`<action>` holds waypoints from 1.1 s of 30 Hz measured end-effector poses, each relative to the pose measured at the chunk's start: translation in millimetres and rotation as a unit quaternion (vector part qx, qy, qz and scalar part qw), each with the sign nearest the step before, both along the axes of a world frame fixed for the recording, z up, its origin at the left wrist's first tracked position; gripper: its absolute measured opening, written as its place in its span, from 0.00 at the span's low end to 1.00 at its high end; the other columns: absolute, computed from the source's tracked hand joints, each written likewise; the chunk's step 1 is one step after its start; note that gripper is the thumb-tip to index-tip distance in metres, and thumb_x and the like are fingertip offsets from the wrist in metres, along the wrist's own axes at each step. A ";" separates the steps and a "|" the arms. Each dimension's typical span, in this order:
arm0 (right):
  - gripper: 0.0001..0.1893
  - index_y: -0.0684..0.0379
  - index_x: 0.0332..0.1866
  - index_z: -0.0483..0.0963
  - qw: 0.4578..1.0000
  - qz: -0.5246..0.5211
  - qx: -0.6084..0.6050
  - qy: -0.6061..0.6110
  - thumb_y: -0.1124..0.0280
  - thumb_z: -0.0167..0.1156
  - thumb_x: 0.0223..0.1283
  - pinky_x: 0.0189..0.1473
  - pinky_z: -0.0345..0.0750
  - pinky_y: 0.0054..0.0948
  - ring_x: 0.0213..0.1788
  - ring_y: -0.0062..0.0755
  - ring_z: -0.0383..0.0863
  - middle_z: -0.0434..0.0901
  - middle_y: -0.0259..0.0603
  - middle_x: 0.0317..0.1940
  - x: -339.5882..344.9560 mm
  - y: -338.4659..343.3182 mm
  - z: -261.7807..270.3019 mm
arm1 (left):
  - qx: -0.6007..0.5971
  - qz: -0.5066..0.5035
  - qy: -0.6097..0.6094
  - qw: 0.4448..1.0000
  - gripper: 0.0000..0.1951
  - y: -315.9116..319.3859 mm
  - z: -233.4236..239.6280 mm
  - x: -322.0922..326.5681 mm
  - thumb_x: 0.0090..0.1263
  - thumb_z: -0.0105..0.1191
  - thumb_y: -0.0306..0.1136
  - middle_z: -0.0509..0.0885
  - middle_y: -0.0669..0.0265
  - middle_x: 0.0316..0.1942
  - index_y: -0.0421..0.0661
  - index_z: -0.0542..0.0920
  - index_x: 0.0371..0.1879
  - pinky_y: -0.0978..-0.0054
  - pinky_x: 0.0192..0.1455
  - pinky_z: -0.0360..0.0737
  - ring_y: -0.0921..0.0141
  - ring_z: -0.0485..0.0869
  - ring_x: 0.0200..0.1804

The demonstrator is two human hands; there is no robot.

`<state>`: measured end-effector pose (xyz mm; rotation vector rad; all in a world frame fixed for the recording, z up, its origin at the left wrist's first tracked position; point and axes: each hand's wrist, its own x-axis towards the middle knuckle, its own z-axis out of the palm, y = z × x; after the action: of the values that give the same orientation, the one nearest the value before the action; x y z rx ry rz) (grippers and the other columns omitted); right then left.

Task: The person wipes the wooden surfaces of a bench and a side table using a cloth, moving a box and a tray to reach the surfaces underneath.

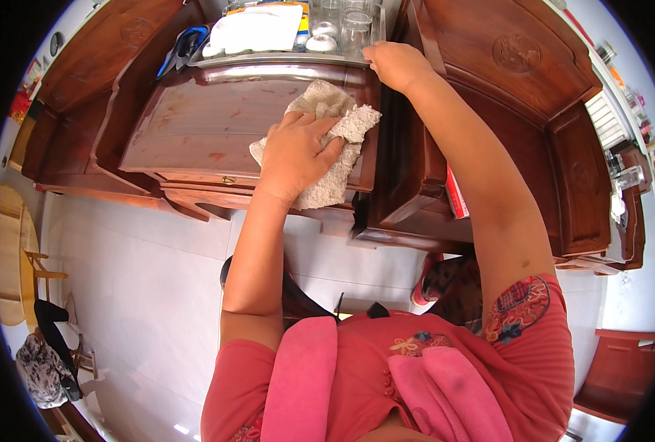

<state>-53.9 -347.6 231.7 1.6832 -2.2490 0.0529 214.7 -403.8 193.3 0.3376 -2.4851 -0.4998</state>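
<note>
My left hand (300,152) presses a damp-looking beige cloth (355,124) onto the top of a dark wooden side table (195,119). The cloth is bunched under my fingers, and part of it hangs over the front edge above a drawer with a brass pull (228,180). At the back of the table, my right hand (396,63) has its fingers on the right front corner of a metal tray (283,58). Drinking glasses (355,33), small white cups (322,43) and a white sheet or packet (257,27) are on the tray. Reddish streaks mark the glossy tabletop.
Carved wooden seats flank the table, one at left (79,121) and one at right (504,121). A blue and black object (184,50) lies beside the tray. On the right seat is a red and white box (457,193). A wooden chair (45,271) stands far left.
</note>
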 end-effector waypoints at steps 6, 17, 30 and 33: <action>0.08 0.56 0.44 0.73 0.999 0.011 -0.039 0.002 0.77 0.55 0.60 0.46 0.79 0.45 0.47 0.52 0.81 0.81 0.44 0.43 -1.1 1.3 -7.9 | -0.002 -0.001 -0.023 1.000 0.18 -0.2 1.5 -1.1 0.64 0.57 0.43 0.83 0.66 0.42 0.53 0.84 0.52 0.55 0.54 0.71 0.60 0.76 0.56; 0.09 0.57 0.45 0.72 1.000 -0.017 -0.024 0.000 0.79 0.52 0.61 0.45 0.80 0.45 0.47 0.52 0.81 0.80 0.43 0.45 5.8 -0.6 -3.5 | -0.018 0.004 -0.011 1.000 0.18 -0.5 -2.2 -2.1 0.64 0.57 0.43 0.83 0.66 0.41 0.53 0.84 0.51 0.55 0.54 0.72 0.60 0.76 0.55; 0.11 0.57 0.47 0.74 0.999 -0.027 -0.017 0.009 0.78 0.49 0.62 0.48 0.81 0.44 0.51 0.50 0.82 0.81 0.44 0.48 8.4 0.9 0.1 | -0.097 -0.001 -0.083 0.992 0.16 -35.0 -1.8 -38.9 0.67 0.52 0.44 0.85 0.64 0.44 0.51 0.85 0.47 0.54 0.57 0.74 0.56 0.77 0.57; 0.10 0.57 0.46 0.73 0.999 -0.030 -0.020 0.002 0.79 0.51 0.61 0.48 0.80 0.45 0.50 0.51 0.81 0.81 0.44 0.47 7.3 -0.1 -2.2 | -0.097 0.006 -0.130 0.987 0.19 -57.9 0.6 -59.5 0.68 0.50 0.47 0.85 0.62 0.51 0.52 0.84 0.51 0.53 0.60 0.75 0.57 0.76 0.62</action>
<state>-46.6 -347.7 229.5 1.5937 -2.2788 0.0796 155.2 -461.7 193.9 0.3595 -2.7555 -0.2170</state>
